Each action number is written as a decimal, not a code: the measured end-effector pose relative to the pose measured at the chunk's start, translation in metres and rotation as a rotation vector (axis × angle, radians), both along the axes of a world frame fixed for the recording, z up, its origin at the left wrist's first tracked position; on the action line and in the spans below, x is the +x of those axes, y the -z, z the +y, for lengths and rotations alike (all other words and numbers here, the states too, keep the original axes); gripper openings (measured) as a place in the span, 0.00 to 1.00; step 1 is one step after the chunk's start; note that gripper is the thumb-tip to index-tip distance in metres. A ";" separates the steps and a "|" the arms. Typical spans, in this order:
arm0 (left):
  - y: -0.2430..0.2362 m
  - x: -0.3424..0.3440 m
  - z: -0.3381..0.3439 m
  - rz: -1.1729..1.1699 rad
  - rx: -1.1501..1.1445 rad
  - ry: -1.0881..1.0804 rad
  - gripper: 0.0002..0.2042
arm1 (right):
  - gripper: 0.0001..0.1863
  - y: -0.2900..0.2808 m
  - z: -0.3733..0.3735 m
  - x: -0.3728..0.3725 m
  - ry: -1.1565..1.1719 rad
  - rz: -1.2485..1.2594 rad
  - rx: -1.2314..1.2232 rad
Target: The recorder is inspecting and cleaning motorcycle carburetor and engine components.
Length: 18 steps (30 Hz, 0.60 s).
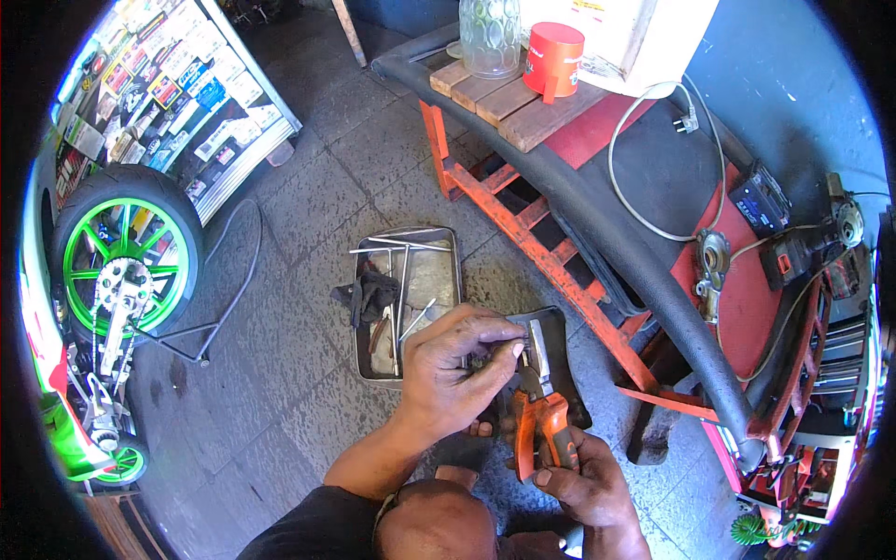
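Note:
My right hand (590,481) grips long-nosed pliers (553,411) by their orange handles, with the jaws pointing away from me. Close beside the jaws, my left hand (453,369) is closed, thumb and fingertips pinched around something small and dark that I cannot make out. The fingers and the jaws nearly hide it. Beneath the pliers lies a black shallow tray (571,378), partly covered by my hands. Just beyond my left hand, a metal tray (456,271) on the floor holds metal T-handle wrenches (404,294) and a dark rag (367,297).
An orange-framed bench (523,245) with black padded edge runs along the right. It carries a glass jar (490,37), red mug (553,58), battery (761,198), metal parts (712,266) and a cable (613,149). At left stands a motorcycle with green wheel (86,252); behind it, a sticker-covered cabinet (224,154).

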<state>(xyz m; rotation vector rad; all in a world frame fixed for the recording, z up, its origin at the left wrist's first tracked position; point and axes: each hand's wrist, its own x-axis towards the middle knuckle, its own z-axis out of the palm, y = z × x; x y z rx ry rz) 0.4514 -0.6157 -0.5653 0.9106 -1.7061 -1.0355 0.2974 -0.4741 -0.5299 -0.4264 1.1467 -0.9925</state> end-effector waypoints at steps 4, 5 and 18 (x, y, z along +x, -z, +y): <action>0.001 0.000 0.000 0.037 0.016 0.017 0.07 | 0.26 -0.004 0.002 -0.003 -0.007 -0.017 0.012; 0.001 0.001 -0.002 0.028 -0.009 0.032 0.07 | 0.26 -0.004 0.003 -0.004 -0.027 -0.055 -0.021; 0.004 0.001 -0.001 -0.032 -0.195 0.026 0.09 | 0.30 -0.002 -0.001 0.002 -0.032 0.029 -0.038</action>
